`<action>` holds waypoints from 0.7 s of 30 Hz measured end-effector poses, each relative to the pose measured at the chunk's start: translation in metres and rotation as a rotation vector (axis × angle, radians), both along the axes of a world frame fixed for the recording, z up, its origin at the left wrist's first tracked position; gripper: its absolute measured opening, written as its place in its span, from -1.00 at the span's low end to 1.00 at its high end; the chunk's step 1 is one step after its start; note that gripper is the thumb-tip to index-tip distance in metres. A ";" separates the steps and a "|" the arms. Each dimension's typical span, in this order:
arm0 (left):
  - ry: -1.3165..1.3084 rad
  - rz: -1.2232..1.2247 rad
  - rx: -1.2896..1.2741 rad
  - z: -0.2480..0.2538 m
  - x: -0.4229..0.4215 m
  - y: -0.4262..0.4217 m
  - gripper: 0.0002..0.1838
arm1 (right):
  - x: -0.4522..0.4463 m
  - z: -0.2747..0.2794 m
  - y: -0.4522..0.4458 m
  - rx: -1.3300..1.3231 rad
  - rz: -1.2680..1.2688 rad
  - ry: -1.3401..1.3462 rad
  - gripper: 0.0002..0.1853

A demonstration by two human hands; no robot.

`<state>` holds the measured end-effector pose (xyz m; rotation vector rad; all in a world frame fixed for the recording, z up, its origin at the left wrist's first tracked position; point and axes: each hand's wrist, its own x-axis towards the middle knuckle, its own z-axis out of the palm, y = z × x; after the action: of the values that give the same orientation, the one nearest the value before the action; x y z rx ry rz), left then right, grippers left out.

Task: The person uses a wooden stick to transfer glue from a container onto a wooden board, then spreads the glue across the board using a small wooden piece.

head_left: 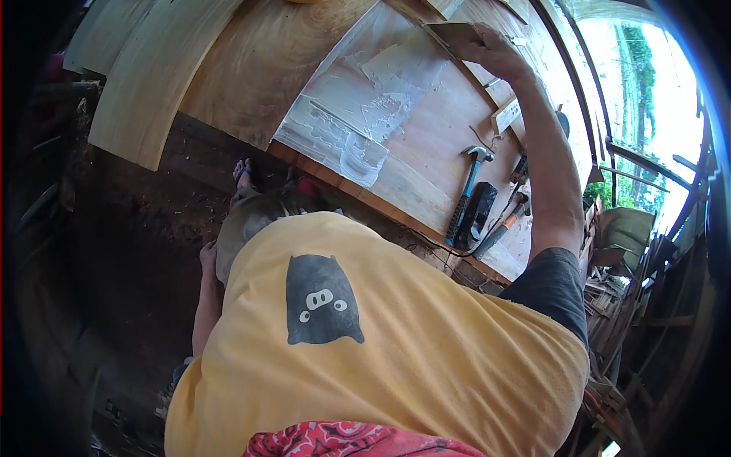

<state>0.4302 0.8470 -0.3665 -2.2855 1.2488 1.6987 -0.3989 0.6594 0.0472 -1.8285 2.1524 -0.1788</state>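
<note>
My right hand, arm stretched over the workbench, is closed on a flat, thin, brown scraper-like piece at the top of the view. Below and left of it, smeared white paste covers part of a pale wooden panel. Down at the left, my left hand is beside my leg, away from the bench. Its fingers are too small and dark to make out.
A claw hammer, a black tool and an orange-banded hammer lie near the bench's front edge. A small pale block is beyond them. Curved plywood sheets overhang the left. Scrap wood is piled right.
</note>
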 end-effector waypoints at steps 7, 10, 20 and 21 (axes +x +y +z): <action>0.016 -0.061 0.011 0.004 -0.009 -0.013 -0.50 | 0.054 0.001 -0.001 0.191 0.010 0.055 -0.69; 0.034 -0.079 0.012 -0.010 -0.004 -0.013 -0.50 | 0.089 0.009 0.020 0.238 -0.004 0.012 -0.64; 0.118 -0.085 -0.012 -0.004 -0.013 -0.034 -0.54 | 0.077 -0.003 0.025 0.004 -0.112 -0.143 -0.63; 0.119 -0.072 -0.019 0.003 -0.018 -0.036 -0.54 | 0.085 -0.004 0.026 0.117 -0.073 -0.068 -0.65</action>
<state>0.4126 0.8110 -0.3637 -2.1493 1.3566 1.8290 -0.3143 0.6850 0.0435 -1.6571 2.1370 -0.1267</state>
